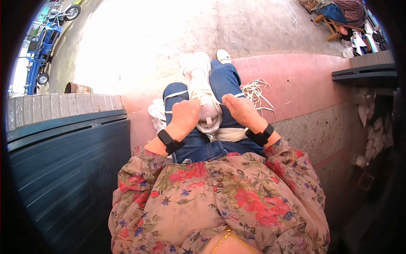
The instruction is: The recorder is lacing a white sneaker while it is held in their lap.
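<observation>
A pale shoe (203, 86) lies between my thighs on my lap, its opening toward me and its far end washed out by glare. Over its left edge, my left hand (185, 114) is closed, gripping a white shoelace (179, 93) that trails over my left knee. My right hand (243, 111) is closed as well, pinching a lace that runs toward the shoe's right side. Both hands sit at about the same height, one on each side of the shoe. The exact grip of the left fingers is partly hidden.
Loose white laces (256, 92) lie heaped right of my right knee. A white bundle (156, 113) is beside my left leg, and pale laces or cloth (230, 134) rest across my lap. Dark door panels (72, 169) flank me; a blue vehicle (38, 59) stands far left.
</observation>
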`<action>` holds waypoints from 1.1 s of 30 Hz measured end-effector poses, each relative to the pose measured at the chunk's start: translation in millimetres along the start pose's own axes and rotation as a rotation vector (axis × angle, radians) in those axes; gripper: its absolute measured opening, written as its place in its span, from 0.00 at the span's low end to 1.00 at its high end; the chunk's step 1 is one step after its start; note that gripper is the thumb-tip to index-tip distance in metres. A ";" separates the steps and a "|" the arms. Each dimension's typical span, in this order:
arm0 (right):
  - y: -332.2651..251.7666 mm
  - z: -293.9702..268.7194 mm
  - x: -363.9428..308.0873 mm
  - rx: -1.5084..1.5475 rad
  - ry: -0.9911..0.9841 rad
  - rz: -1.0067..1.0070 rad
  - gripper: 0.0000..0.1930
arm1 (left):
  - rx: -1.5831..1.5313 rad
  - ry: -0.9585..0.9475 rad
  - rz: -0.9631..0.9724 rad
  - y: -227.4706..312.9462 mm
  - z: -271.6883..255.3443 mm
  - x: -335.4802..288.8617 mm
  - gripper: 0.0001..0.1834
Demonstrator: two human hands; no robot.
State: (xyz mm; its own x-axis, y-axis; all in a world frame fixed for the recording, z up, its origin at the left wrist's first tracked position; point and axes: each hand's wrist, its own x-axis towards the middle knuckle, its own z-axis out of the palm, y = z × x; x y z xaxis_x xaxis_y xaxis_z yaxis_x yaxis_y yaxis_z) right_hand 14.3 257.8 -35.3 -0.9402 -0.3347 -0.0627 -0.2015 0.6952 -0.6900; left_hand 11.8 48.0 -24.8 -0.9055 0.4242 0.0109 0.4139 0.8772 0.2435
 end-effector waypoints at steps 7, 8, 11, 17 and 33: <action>-21.8 1.7 7.0 0.154 0.022 -0.006 0.12 | -0.019 -0.156 -0.142 -2.8 -4.0 4.1 0.09; -24.1 5.3 8.8 0.152 0.019 -0.007 0.12 | -0.022 -0.154 -0.145 -7.7 -1.9 6.0 0.09; -21.0 23.9 15.5 0.233 0.106 -0.050 0.13 | -0.472 -0.191 -0.189 -23.7 3.5 7.3 0.10; -20.4 35.4 21.3 0.285 0.034 0.008 0.15 | -0.682 -0.374 -0.275 -26.3 6.6 10.8 0.11; -11.3 46.4 44.4 0.576 0.033 0.145 0.10 | -0.432 -0.042 -0.315 -1.2 13.8 3.6 0.11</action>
State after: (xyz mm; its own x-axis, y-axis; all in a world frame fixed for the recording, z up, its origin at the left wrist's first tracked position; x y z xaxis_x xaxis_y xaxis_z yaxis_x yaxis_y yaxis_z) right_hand -12.4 205.6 -63.7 -0.9569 -0.2357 -0.1695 0.1025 0.2721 -0.9568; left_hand 9.3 51.6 -38.4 -0.9715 0.1714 -0.1639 0.0379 0.7945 0.6061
